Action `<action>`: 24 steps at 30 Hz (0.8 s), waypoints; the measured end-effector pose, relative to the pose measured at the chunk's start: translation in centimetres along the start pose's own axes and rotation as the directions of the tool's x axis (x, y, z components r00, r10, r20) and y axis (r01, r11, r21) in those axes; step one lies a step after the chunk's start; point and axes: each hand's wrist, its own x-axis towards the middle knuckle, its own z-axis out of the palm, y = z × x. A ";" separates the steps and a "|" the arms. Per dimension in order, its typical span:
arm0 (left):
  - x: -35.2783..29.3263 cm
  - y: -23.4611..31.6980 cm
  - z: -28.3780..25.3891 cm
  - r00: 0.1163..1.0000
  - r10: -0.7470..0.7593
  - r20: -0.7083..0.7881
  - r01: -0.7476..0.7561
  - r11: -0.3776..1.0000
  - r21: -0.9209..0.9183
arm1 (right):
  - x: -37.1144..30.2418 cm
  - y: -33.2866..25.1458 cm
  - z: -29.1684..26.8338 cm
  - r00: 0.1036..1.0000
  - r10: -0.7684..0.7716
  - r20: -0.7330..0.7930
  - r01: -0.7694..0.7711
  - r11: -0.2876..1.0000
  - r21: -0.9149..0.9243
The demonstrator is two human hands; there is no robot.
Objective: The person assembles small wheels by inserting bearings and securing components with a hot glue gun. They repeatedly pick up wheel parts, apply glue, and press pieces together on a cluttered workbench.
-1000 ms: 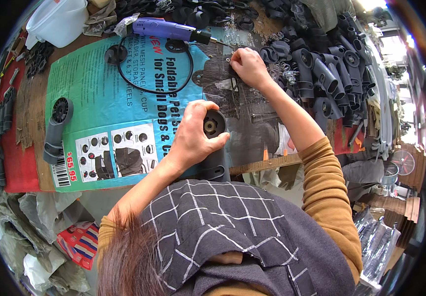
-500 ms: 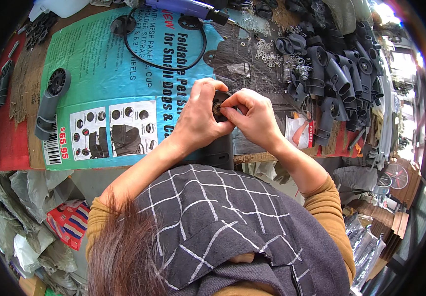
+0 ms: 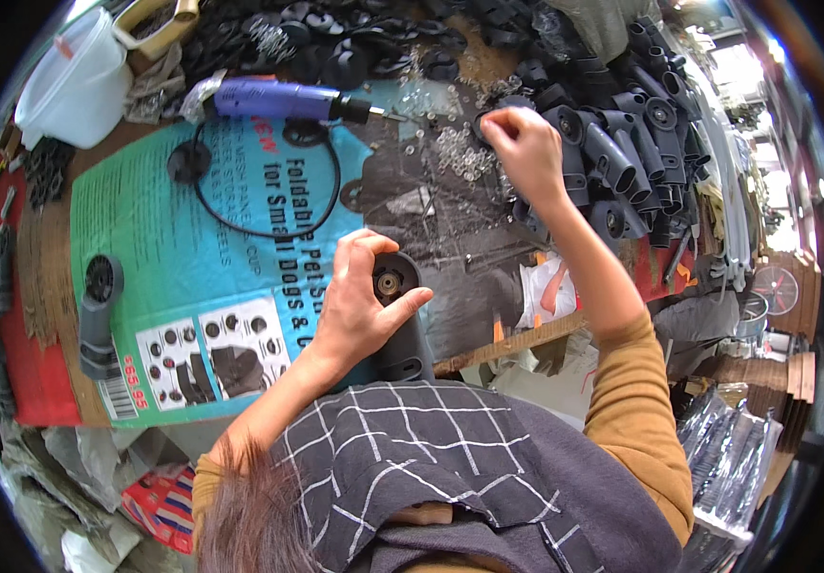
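My left hand (image 3: 359, 306) is wrapped round a black plastic housing (image 3: 400, 348) at the near edge of the table. The round end of the housing faces up, with a brass-coloured ring (image 3: 389, 284) at its centre. My left thumb lies across its near side. Farther off to the right, my right hand (image 3: 529, 158) hangs over small parts with its fingers curled and pressed together. Whatever is between those fingertips is hidden. A dark round part (image 3: 482, 122) shows at the fingertips. Small shiny washers (image 3: 464, 156) lie scattered just left of this hand.
A purple electric screwdriver (image 3: 288, 99) with a black cord lies at the back. Many black housings (image 3: 612, 158) are heaped at the right. Another housing (image 3: 98, 315) lies at the left. A white bucket (image 3: 73, 81) stands back left. Printed sheeting (image 3: 163, 277) covers the table.
My right hand has left the round end of the housing and moved away to the far right, over the small parts. My left hand still holds the housing, whose brass-coloured centre now shows.
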 end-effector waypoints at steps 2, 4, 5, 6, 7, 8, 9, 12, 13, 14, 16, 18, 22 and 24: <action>0.8 0.0 0.3 0.999 0.032 -0.007 -0.032 0.999 0.016 | 4.4 4.0 1.9 1.000 0.027 0.000 -0.026 0.979 -0.201; 1.2 0.1 0.4 0.999 0.046 -0.016 -0.046 0.999 0.028 | 7.9 7.5 4.2 0.998 -0.056 0.012 0.057 0.945 -0.322; 1.2 0.2 0.4 0.999 0.049 -0.022 -0.048 0.998 0.044 | 9.0 8.8 5.3 0.992 -0.123 0.005 0.116 0.918 -0.378; 1.3 0.2 0.4 0.999 0.030 -0.014 -0.029 0.999 0.015 | 9.8 9.6 6.3 0.978 -0.210 -0.016 0.183 0.884 -0.430; 1.2 0.2 0.3 1.000 0.014 -0.006 -0.014 1.000 0.011 | 10.5 10.1 7.1 0.985 -0.169 0.036 0.166 0.871 -0.462; 1.1 0.2 0.3 1.000 0.008 -0.004 -0.008 1.000 0.006 | 11.0 10.1 7.5 0.985 -0.157 0.067 0.170 0.856 -0.488; 1.1 0.2 0.2 1.000 0.001 -0.002 -0.001 1.000 0.008 | 11.2 9.6 7.6 0.986 -0.115 0.120 0.161 0.837 -0.523; 1.0 0.0 0.3 0.999 0.037 -0.008 -0.037 0.999 0.033 | 10.0 6.3 5.5 0.989 -0.103 0.103 0.136 0.903 -0.407; 1.0 -0.1 0.4 0.997 0.076 -0.025 -0.074 0.995 0.062 | 9.0 4.7 4.3 0.985 -0.068 0.156 0.093 0.984 -0.155; 0.9 -0.2 0.5 0.993 0.114 -0.042 -0.110 0.990 0.091 | 7.3 3.0 3.0 0.969 0.017 0.248 -0.034 0.997 0.066; 0.7 -0.3 0.8 0.989 0.125 -0.082 -0.121 0.991 0.049 | 2.7 -0.6 1.1 0.860 -0.051 0.507 -0.239 0.839 0.489; 0.5 -0.3 1.0 0.984 0.147 -0.103 -0.142 0.989 0.050 | -2.6 -3.6 -0.5 0.720 -0.083 0.689 -0.436 0.719 0.541; 0.3 -0.4 1.0 0.989 0.130 -0.076 -0.128 0.991 0.035 | -7.7 -7.1 -0.9 0.564 0.001 0.826 -0.572 0.722 0.389; 0.4 -0.3 1.1 0.987 0.128 -0.099 -0.125 0.992 0.031 | -7.5 -7.6 -0.9 0.634 -0.013 0.773 -0.417 0.836 0.356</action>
